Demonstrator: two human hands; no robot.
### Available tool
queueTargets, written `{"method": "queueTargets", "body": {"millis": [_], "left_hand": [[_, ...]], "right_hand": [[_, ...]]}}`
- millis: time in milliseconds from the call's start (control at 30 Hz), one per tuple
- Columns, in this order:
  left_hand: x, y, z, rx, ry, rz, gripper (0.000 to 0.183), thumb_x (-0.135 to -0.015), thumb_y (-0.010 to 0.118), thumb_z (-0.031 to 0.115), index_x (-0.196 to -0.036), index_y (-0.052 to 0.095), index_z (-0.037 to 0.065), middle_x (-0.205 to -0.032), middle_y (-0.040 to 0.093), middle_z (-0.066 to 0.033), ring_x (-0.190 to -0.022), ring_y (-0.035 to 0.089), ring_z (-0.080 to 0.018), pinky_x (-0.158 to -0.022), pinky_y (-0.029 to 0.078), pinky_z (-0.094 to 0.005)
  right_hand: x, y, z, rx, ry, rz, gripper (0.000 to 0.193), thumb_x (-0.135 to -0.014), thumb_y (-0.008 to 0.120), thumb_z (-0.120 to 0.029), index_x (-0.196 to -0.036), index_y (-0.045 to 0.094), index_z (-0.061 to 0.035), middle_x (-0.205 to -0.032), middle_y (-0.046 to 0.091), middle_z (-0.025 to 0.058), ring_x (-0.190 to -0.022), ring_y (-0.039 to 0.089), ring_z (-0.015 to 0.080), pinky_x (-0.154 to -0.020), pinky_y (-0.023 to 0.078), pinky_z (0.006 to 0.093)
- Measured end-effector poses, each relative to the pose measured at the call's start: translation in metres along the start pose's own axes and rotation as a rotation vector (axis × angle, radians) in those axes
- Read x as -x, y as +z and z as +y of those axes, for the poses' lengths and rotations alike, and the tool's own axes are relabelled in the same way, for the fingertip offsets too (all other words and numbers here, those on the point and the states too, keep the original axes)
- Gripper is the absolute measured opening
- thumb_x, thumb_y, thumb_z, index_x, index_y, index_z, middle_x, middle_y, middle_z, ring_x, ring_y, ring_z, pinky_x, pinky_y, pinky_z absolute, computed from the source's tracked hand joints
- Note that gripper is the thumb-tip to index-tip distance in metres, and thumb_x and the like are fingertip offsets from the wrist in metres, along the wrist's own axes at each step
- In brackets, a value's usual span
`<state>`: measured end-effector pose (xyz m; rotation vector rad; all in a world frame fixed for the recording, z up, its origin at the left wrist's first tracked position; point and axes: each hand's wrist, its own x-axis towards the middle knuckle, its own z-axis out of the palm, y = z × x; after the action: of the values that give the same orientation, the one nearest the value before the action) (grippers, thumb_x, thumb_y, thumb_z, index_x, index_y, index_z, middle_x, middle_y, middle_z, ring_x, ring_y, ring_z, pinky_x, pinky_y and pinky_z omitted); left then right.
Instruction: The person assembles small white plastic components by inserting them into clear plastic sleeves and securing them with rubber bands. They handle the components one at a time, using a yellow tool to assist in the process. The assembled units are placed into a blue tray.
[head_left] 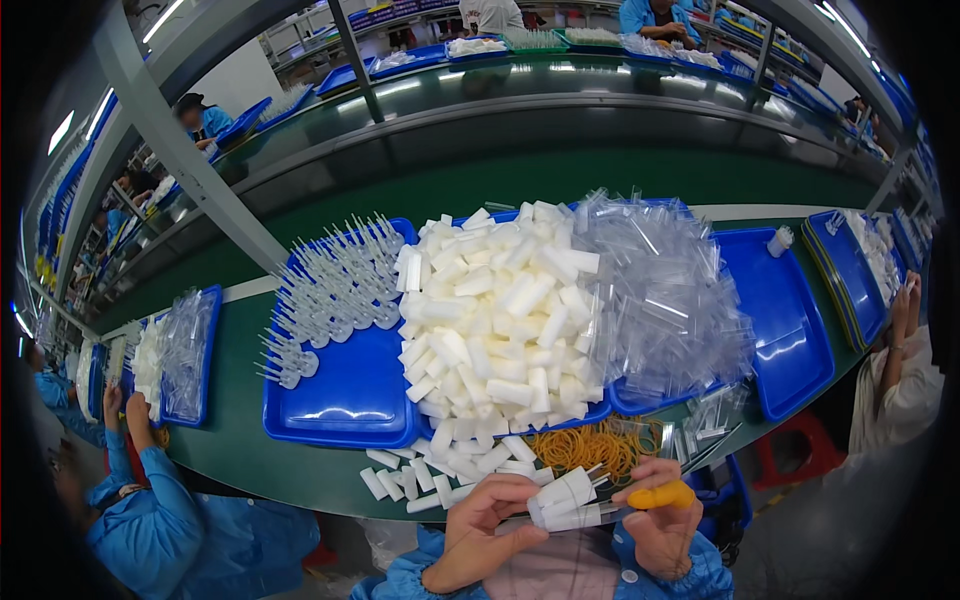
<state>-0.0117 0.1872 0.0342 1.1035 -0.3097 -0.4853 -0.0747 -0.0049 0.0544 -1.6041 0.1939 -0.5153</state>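
Close to my body, my left hand [488, 532] is closed around one end of a bundle of white foam cylinders [566, 492] with clear plastic around them. Thin pale tips stick out of the bundle's right end. My right hand [660, 525] is at that end, its fingers curled, with an orange finger cover [660, 496] on one of them. What its fingertips pinch is too small to make out. Just beyond the hands lie a heap of yellow-orange rubber bands [590, 447] and several loose white foam cylinders [425, 475] on the green table.
A large pile of white foam cylinders [500, 320] fills the middle tray. Left of it, a blue tray [335, 405] holds clear stemmed plastic pieces [340, 275]. Clear plastic sleeves [665, 290] are heaped to the right, beside another blue tray [775, 330]. Co-workers sit on both sides.
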Motion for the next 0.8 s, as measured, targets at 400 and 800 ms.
{"method": "queueTargets", "body": {"millis": [400, 800], "left_hand": [[0.006, 0.001, 0.004, -0.009, -0.063, 0.026, 0.042, -0.070, 0.073, -0.010, -0.106, 0.054, -0.003, -0.114, 0.048, -0.0146, -0.108, 0.054, -0.0225, -0.097, 0.044, -0.0382], [0.006, 0.001, 0.009, 0.026, -0.078, -0.038, 0.044, -0.069, 0.072, -0.012, -0.108, 0.054, -0.004, -0.116, 0.048, -0.0155, -0.110, 0.053, -0.0240, -0.099, 0.043, -0.0393]], "right_hand": [[0.005, 0.002, -0.001, -0.003, 0.006, -0.021, 0.021, -0.058, 0.055, -0.001, -0.078, 0.058, -0.0049, -0.080, 0.066, 0.0042, -0.097, 0.047, 0.0210, -0.102, 0.030, 0.0466], [-0.001, 0.002, -0.019, 0.081, -0.064, -0.055, 0.021, -0.061, 0.067, -0.009, -0.080, 0.060, -0.0060, -0.084, 0.066, 0.0042, -0.102, 0.047, 0.0238, -0.102, 0.029, 0.0481]]}}
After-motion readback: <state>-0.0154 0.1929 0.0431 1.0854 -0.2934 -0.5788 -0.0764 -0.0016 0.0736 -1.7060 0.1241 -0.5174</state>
